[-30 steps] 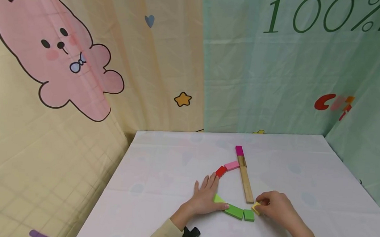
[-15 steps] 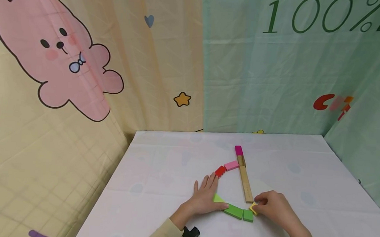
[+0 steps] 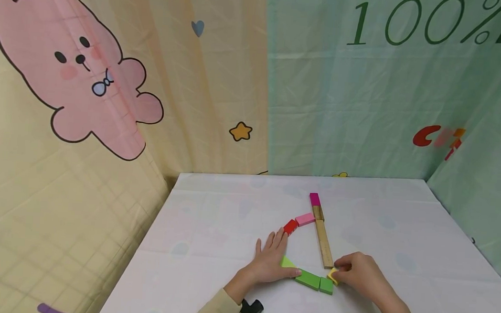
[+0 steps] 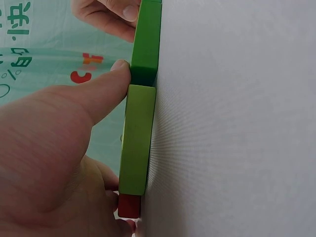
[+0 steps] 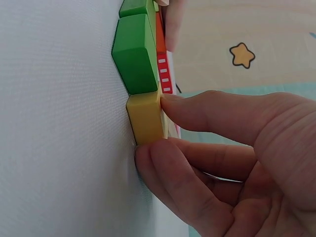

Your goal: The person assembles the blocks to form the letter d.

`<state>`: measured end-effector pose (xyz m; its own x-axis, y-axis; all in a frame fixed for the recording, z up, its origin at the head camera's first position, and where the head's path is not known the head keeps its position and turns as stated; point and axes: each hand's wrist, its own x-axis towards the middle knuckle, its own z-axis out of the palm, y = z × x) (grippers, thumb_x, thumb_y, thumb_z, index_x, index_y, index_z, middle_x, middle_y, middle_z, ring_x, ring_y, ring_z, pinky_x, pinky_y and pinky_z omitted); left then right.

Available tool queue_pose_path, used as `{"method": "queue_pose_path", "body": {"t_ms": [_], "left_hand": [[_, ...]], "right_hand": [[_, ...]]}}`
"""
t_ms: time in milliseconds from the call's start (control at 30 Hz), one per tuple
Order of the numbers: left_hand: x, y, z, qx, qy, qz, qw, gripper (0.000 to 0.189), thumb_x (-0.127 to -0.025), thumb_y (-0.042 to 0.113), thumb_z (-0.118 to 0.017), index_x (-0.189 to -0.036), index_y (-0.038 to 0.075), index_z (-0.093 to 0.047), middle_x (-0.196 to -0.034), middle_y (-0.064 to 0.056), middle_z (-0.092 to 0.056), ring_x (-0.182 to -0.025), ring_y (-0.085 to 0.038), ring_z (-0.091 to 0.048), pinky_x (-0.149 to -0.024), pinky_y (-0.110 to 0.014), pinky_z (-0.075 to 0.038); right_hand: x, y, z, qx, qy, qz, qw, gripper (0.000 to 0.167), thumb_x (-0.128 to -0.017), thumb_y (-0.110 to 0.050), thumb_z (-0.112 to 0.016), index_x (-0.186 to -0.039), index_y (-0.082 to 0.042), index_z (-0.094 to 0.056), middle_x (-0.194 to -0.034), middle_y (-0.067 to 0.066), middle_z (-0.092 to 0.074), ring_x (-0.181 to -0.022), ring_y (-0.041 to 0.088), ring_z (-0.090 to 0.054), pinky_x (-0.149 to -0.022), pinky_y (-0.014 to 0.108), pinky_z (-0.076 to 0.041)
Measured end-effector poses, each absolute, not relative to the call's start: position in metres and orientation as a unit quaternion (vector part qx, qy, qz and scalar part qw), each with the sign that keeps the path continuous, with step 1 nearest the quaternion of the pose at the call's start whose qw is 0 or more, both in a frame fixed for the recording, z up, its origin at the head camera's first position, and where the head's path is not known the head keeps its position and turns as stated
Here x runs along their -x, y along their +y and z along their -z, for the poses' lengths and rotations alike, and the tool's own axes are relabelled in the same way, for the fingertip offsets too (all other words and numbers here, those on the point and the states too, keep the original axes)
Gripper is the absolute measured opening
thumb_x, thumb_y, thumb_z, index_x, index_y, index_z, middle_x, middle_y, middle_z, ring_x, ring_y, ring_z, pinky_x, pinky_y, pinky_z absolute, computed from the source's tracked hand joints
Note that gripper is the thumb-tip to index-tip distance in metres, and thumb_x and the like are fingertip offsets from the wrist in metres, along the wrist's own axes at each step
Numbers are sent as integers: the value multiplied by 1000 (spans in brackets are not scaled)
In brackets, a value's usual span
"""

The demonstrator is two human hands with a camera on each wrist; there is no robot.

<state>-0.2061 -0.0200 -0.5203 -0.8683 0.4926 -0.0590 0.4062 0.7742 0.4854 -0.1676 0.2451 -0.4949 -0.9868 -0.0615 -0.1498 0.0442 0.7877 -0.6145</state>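
My right hand point(image 3: 361, 276) pinches a small yellow block point(image 5: 144, 118) between thumb and fingers, low on the white cloth. In the right wrist view the yellow block touches a small green block point(image 5: 134, 54). Beside that lies a longer green block point(image 3: 308, 279), which my left thumb touches at its end. My left hand point(image 3: 270, 260) lies spread over the left side of the curved row, its fingertips at a red block point(image 3: 290, 226). A light green block point(image 4: 136, 143) is partly covered by this hand. What else lies beneath the palm is hidden.
A pink block point(image 3: 305, 219) joins the red one to a straight line of wooden strips point(image 3: 324, 245), topped by a magenta block point(image 3: 314, 199). The white table point(image 3: 212, 211) ends at printed curtains behind. Black wrist mounts point(image 3: 251, 310) sit near both wrists.
The right hand has slid the yellow block slightly left, toward the small green block, which has shifted a little. The left hand stays where it was.
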Motion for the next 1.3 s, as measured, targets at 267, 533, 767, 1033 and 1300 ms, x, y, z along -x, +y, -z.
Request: {"method": "queue_pose_path", "body": {"t_ms": [267, 533, 767, 1033, 1300], "left_hand": [[205, -20, 520, -232, 940, -231, 92, 111, -85, 68, -65, -162, 7, -12, -169, -7, -6, -153, -34, -9, -114, -68, -4], [205, -20, 521, -229, 942, -230, 89, 112, -84, 69, -66, -162, 8, -12, -169, -7, -7, -153, -34, -10, -114, -68, -5], [207, -20, 522, -232, 942, -225, 85, 112, -85, 70, -64, -162, 7, -12, -169, -8, -6, -152, -34, -10, -114, -69, -5], [207, -19, 521, -233, 941, -230, 82, 112, -85, 68, -65, -162, 6, -12, -168, -9, -7, -152, -34, -11, -113, -69, -6], [206, -18, 520, -233, 941, -232, 85, 111, -85, 68, -66, -161, 6, -13, -168, -8, -7, -152, -34, -11, -113, -69, -5]], "right_hand": [[169, 243, 496, 5, 941, 327, 84, 30, -78, -15, -86, -103, -1, -77, -76, -2, -63, -71, 15, -53, -60, 31, -48], [169, 242, 496, 7, 939, 336, 77, 37, -77, -13, -86, -109, 1, -75, -73, -2, -59, -68, 16, -52, -56, 31, -45], [171, 241, 495, 15, 936, 346, 63, 51, -73, -12, -88, -119, 3, -70, -78, -1, -60, -73, 17, -55, -57, 32, -47], [171, 241, 495, 27, 933, 355, 51, 58, -73, -12, -89, -124, 4, -67, -83, 0, -60, -77, 17, -59, -59, 32, -48], [172, 241, 495, 32, 932, 358, 54, 59, -73, -13, -89, -125, 3, -67, -85, 0, -61, -78, 16, -60, -60, 32, -49]]}}
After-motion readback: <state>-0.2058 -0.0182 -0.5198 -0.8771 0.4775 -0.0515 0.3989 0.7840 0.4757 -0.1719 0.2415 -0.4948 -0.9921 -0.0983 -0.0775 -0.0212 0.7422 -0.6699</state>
